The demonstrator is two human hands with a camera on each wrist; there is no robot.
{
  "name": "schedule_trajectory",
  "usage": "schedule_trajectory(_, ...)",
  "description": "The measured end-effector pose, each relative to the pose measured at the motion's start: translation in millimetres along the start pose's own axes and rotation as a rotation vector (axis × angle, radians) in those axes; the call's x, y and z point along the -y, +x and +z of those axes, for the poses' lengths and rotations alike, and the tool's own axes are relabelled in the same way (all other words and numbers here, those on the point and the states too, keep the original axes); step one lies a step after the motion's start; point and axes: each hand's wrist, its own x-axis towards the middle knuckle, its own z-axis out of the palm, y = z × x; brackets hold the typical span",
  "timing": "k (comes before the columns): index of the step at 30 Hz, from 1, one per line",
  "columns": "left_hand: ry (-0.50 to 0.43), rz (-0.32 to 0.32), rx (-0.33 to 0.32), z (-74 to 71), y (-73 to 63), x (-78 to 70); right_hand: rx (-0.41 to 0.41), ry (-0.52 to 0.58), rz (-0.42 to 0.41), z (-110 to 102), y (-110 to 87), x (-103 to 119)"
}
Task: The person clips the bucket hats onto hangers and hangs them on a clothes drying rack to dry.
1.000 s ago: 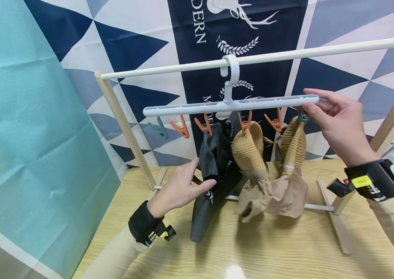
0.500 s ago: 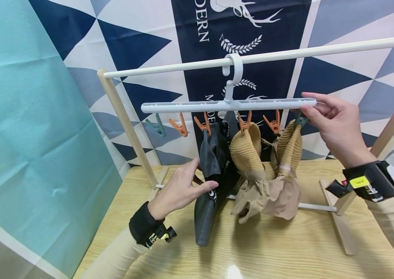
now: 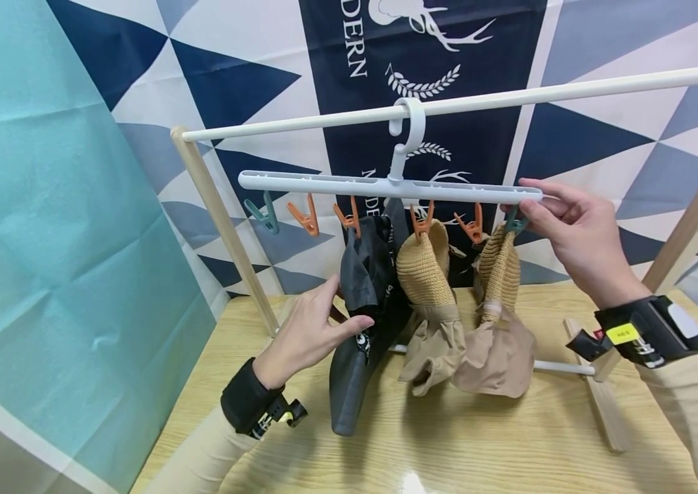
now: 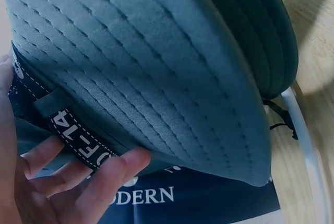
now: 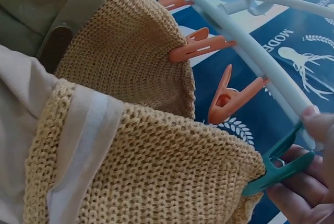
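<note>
A white clip hanger (image 3: pixel 324 184) hangs by its hook from the rail. My right hand (image 3: pixel 583 237) grips its right end between thumb and fingers, beside a green clip (image 5: pixel 279 169). That clip bites the brim of a straw-and-fabric hat (image 3: pixel 499 274). Left of it, an orange clip (image 3: pixel 423 221) holds a second straw hat (image 3: pixel 425 274). A dark bucket hat (image 3: pixel 364 274) with stitched brim and lettered band hangs from another orange clip (image 3: pixel 349 219). My left hand (image 3: pixel 305 329) touches this dark hat with thumb and fingers spread; some fingertips are hidden behind it.
The drying rack has a white top rail (image 3: pixel 540 96) and wooden legs (image 3: pixel 225 226) on a wood-grain table (image 3: pixel 478 446). At left hangs a teal cloth (image 3: pixel 77 261). Unused orange clips (image 3: pixel 305 218) and a green one (image 3: pixel 265 213) dangle from the hanger.
The hanger has shifted left, its right end dipping and its left end rising, with my right hand following. The hats swing left along with it, and my left hand moves slightly left.
</note>
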Motion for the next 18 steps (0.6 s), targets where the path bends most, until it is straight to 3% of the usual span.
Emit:
schedule_trajectory(3, 0.020, 0.014, -0.015, 0.9, -0.5, 0.7, -0.051, 0.001, -0.022, -2, -8.6, 1)
schedule_trajectory(11, 0.065, 0.011, -0.055, 3.4, -0.7, 1.6, -0.224, -0.278, -0.229, -5, -54.1, 24)
schedule_trajectory(15, 0.064, 0.014, -0.063, 2.7, -1.0, 1.1, -0.302, -0.239, -0.392, -6, -73.6, 40)
schedule_trajectory(18, 0.049, 0.013, -0.060, 2.7, -1.3, 0.6, -0.342, -0.160, -0.469, -8, -83.2, 50)
